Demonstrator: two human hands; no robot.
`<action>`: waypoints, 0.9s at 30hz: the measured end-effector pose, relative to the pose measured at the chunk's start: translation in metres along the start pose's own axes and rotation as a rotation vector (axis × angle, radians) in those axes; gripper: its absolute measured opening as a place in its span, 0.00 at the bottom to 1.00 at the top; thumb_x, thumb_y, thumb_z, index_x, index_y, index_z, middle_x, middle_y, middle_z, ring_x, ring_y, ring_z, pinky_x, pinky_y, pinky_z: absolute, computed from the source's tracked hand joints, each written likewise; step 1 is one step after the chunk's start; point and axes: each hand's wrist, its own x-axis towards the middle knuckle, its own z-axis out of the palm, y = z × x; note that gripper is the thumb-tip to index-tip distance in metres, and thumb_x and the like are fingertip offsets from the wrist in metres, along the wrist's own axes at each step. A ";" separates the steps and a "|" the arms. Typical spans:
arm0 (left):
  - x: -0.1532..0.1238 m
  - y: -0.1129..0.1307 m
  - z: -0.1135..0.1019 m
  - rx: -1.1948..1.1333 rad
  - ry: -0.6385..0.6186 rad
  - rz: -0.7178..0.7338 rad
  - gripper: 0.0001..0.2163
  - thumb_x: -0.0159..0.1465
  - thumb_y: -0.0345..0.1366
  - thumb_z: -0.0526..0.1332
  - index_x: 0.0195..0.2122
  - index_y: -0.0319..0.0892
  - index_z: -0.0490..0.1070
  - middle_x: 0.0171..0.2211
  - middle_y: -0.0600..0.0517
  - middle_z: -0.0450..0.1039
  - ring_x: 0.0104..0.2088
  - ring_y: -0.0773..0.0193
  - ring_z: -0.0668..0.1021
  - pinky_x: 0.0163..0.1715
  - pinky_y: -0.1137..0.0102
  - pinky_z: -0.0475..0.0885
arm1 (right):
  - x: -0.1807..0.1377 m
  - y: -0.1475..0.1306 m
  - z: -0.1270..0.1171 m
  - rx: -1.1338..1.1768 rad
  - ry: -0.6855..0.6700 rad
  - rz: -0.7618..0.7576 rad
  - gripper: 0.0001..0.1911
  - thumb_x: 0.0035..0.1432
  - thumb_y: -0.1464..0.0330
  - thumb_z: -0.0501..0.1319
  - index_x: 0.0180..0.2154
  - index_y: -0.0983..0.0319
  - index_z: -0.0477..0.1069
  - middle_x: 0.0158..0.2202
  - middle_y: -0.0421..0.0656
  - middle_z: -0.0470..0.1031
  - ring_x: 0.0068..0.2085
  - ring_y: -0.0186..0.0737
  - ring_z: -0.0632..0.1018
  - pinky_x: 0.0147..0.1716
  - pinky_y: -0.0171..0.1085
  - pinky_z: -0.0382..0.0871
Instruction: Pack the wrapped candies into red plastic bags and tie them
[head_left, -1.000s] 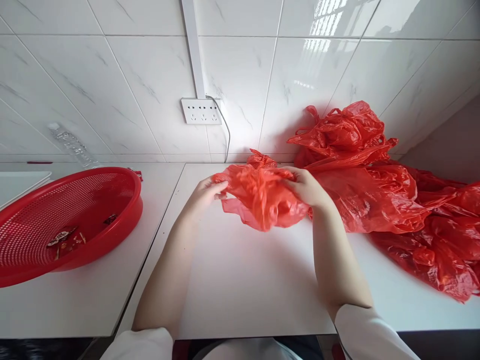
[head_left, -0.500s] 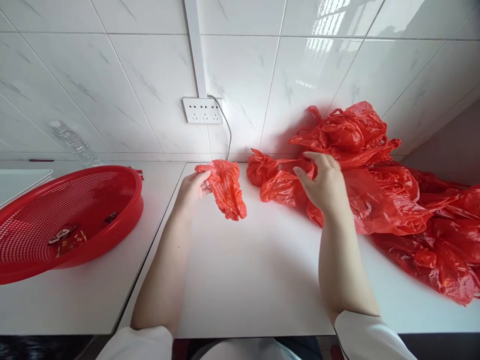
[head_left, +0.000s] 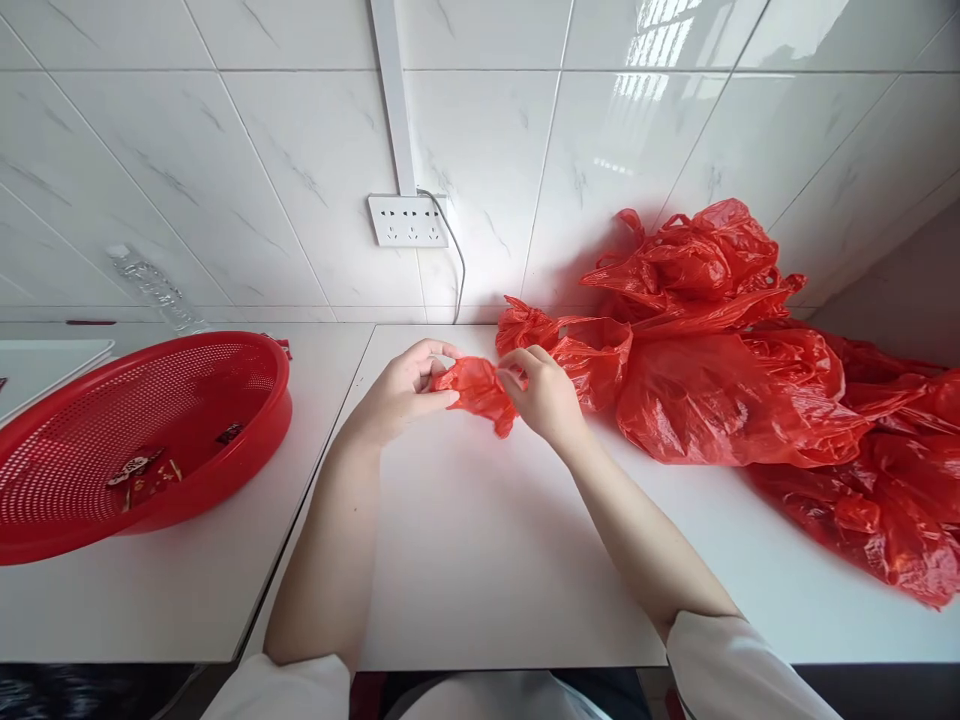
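A crumpled red plastic bag is held between my two hands, just above the white table. My left hand grips its left end between thumb and fingers. On its right side, my right hand pinches the thin plastic with thumb and fingertips. Part of the bag is covered by my fingers. Close behind my right hand lies a big heap of crumpled red plastic bags, stretching along the right side of the table to the wall.
At the left stands a large red perforated basket with a few small packets inside. Behind it, a clear plastic bottle leans toward the tiled wall. A socket strip with a grey cable is on the wall. A white tray sits far left.
My right hand has moved left from the heap of bags and now pinches the small bag. My left hand has turned, and the bag is bunched up between both hands.
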 end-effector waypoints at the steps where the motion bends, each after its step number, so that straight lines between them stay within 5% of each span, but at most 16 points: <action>1: -0.002 0.002 -0.003 0.010 -0.030 0.000 0.18 0.55 0.36 0.67 0.47 0.47 0.71 0.33 0.54 0.74 0.35 0.63 0.77 0.38 0.68 0.73 | 0.003 0.005 -0.004 0.048 -0.008 -0.003 0.10 0.63 0.64 0.56 0.44 0.58 0.71 0.42 0.44 0.74 0.40 0.42 0.76 0.35 0.37 0.69; 5: -0.006 0.006 -0.006 0.090 0.081 -0.030 0.15 0.57 0.34 0.63 0.47 0.48 0.72 0.24 0.57 0.65 0.26 0.68 0.71 0.29 0.73 0.69 | 0.004 0.009 -0.018 0.282 -0.037 -0.081 0.06 0.63 0.67 0.56 0.35 0.60 0.69 0.34 0.41 0.75 0.35 0.36 0.76 0.35 0.35 0.68; 9: -0.004 0.009 -0.002 0.081 0.135 -0.103 0.13 0.58 0.38 0.61 0.45 0.47 0.74 0.22 0.56 0.64 0.21 0.69 0.66 0.19 0.75 0.62 | -0.006 -0.007 -0.019 0.449 -0.351 -0.348 0.08 0.66 0.68 0.52 0.40 0.59 0.69 0.39 0.40 0.76 0.38 0.34 0.76 0.37 0.33 0.68; 11: -0.004 0.011 -0.002 0.004 0.100 -0.120 0.14 0.59 0.38 0.60 0.45 0.46 0.74 0.20 0.56 0.62 0.19 0.69 0.64 0.16 0.75 0.60 | -0.010 -0.013 -0.013 0.332 -0.558 -0.375 0.10 0.68 0.68 0.48 0.43 0.58 0.68 0.39 0.40 0.77 0.35 0.33 0.76 0.34 0.32 0.67; 14: -0.007 0.011 -0.013 -0.052 0.129 -0.095 0.13 0.58 0.37 0.60 0.44 0.44 0.75 0.17 0.58 0.58 0.16 0.71 0.61 0.14 0.75 0.58 | -0.007 -0.010 0.002 -0.133 -0.735 -0.230 0.09 0.66 0.67 0.52 0.44 0.60 0.67 0.37 0.42 0.77 0.32 0.37 0.76 0.33 0.35 0.64; 18: -0.011 0.000 -0.041 0.191 0.270 -0.137 0.12 0.59 0.38 0.58 0.42 0.46 0.76 0.20 0.56 0.61 0.19 0.69 0.65 0.16 0.76 0.59 | 0.000 0.006 0.011 -0.460 -0.727 -0.119 0.12 0.60 0.69 0.58 0.46 0.66 0.69 0.39 0.51 0.78 0.39 0.48 0.78 0.42 0.42 0.62; 21: -0.014 -0.004 -0.050 0.566 0.231 -0.258 0.15 0.59 0.44 0.60 0.45 0.49 0.76 0.30 0.52 0.70 0.28 0.64 0.73 0.23 0.72 0.67 | -0.001 0.012 0.009 -0.493 -0.696 -0.096 0.32 0.56 0.66 0.61 0.61 0.67 0.59 0.40 0.52 0.78 0.41 0.52 0.78 0.43 0.43 0.62; 24: -0.018 0.005 -0.029 0.870 0.309 -0.088 0.17 0.58 0.45 0.62 0.47 0.46 0.75 0.46 0.47 0.71 0.41 0.56 0.76 0.36 0.67 0.72 | -0.005 0.012 0.010 -0.509 -0.708 -0.101 0.50 0.51 0.60 0.65 0.68 0.66 0.44 0.38 0.49 0.78 0.41 0.53 0.79 0.45 0.46 0.62; 26: -0.019 0.011 -0.001 0.886 0.273 0.095 0.11 0.62 0.37 0.57 0.43 0.45 0.74 0.48 0.47 0.71 0.44 0.57 0.76 0.40 0.67 0.72 | -0.007 0.009 0.012 -0.501 -0.725 -0.103 0.49 0.50 0.58 0.65 0.67 0.65 0.47 0.38 0.48 0.78 0.41 0.53 0.78 0.47 0.47 0.62; 27: -0.017 0.012 0.016 0.855 0.154 0.117 0.10 0.64 0.33 0.54 0.40 0.45 0.74 0.45 0.49 0.73 0.41 0.60 0.77 0.39 0.68 0.71 | -0.007 0.008 0.013 -0.492 -0.730 -0.106 0.45 0.51 0.57 0.65 0.66 0.64 0.51 0.39 0.48 0.78 0.42 0.52 0.79 0.47 0.47 0.62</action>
